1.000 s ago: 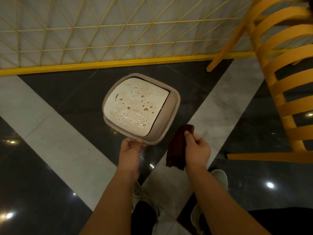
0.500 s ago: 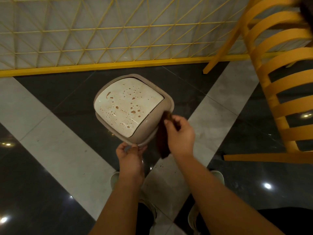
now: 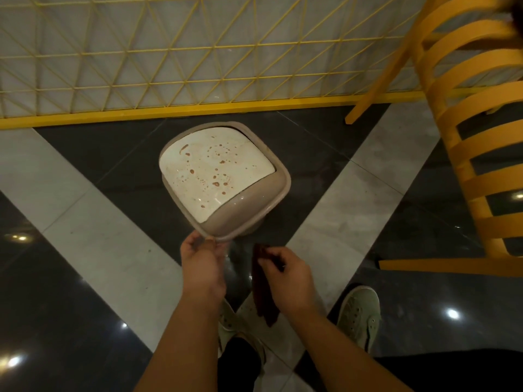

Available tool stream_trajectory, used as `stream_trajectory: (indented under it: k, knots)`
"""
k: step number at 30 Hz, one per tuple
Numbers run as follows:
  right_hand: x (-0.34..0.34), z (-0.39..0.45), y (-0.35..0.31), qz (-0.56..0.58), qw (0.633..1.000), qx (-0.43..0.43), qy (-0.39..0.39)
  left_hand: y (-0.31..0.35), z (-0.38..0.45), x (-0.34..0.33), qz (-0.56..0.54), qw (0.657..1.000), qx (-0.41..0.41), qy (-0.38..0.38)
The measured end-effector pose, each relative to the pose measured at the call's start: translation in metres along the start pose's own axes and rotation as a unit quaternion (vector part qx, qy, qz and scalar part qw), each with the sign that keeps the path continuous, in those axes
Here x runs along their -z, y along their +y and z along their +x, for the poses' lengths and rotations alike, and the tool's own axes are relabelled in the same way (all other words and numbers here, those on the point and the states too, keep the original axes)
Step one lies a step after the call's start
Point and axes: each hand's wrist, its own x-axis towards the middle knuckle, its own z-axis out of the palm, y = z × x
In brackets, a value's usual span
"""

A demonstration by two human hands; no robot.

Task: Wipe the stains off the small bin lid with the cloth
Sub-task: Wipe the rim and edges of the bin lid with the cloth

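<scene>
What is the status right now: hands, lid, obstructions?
Left hand grips the bin lid at its near rim. Right hand holds the cloth, clear of the lid. Stains unwiped. Nothing in the way.

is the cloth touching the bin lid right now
No, the cloth hangs from the right hand, clear of the lid.

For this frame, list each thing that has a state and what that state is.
Bin lid: shut on the bin, spotted with brown stains, not yet wiped.
Cloth: dark, hanging, clear of the lid.
Left hand: grips the lid's near rim.
Right hand: pinches the cloth.
Yellow chair: stands on the floor to the right, nobody on it.
</scene>
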Motion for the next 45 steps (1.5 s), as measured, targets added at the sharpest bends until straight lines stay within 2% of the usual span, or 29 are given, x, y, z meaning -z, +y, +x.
stream_trajectory:
  k: [2,5,11,13,16,18,20,23,24,30,36,40,42,43,45]
  knots:
    - [0.015,0.003,0.000,0.050,0.997,-0.015,0.054,0.007,0.006,0.007,-0.067,0.997,0.015,0.032]
    - [0.033,0.014,-0.013,0.092,0.991,-0.008,0.092,0.004,0.004,0.001,-0.109,0.992,0.048,0.049]
    - [0.032,0.035,-0.055,0.139,0.983,0.036,0.111,-0.011,-0.016,-0.033,-0.139,0.988,0.070,-0.002]
    - [0.025,0.037,-0.069,0.116,0.984,0.080,0.105,-0.011,-0.017,-0.036,-0.148,0.987,0.057,0.004]
    - [0.007,0.030,-0.087,0.032,0.981,0.183,0.056,-0.009,-0.014,-0.036,-0.118,0.992,0.040,0.031]
    - [0.000,0.032,-0.090,0.010,0.975,0.213,0.056,-0.007,-0.014,-0.036,-0.102,0.993,0.036,0.049]
    - [0.003,0.047,-0.085,0.049,0.981,0.157,0.100,-0.005,-0.017,-0.038,-0.133,0.990,0.029,0.037]
    - [0.017,0.067,-0.075,0.084,0.987,0.021,0.134,-0.004,-0.018,-0.041,-0.159,0.987,0.023,0.017]
    - [0.017,0.067,-0.075,0.084,0.987,0.015,0.136,-0.004,-0.018,-0.042,-0.158,0.987,0.021,0.018]
    - [-0.008,0.027,-0.087,0.080,0.984,0.144,0.062,-0.003,-0.021,-0.041,-0.104,0.992,0.053,0.053]
    - [0.018,0.066,-0.065,0.080,0.987,0.013,0.140,-0.007,-0.017,-0.046,-0.163,0.986,0.013,0.026]
    - [0.001,0.043,-0.067,0.078,0.989,0.088,0.091,-0.004,-0.019,-0.046,-0.137,0.989,0.024,0.054]
    - [0.001,0.039,-0.062,0.037,0.989,0.126,0.066,0.000,-0.019,-0.045,-0.141,0.988,0.038,0.050]
    - [0.005,0.045,-0.058,0.018,0.989,0.126,0.074,0.001,-0.019,-0.044,-0.155,0.987,0.038,0.034]
    - [0.017,0.061,-0.054,0.012,0.992,0.070,0.102,0.001,-0.017,-0.043,-0.158,0.987,0.033,0.024]
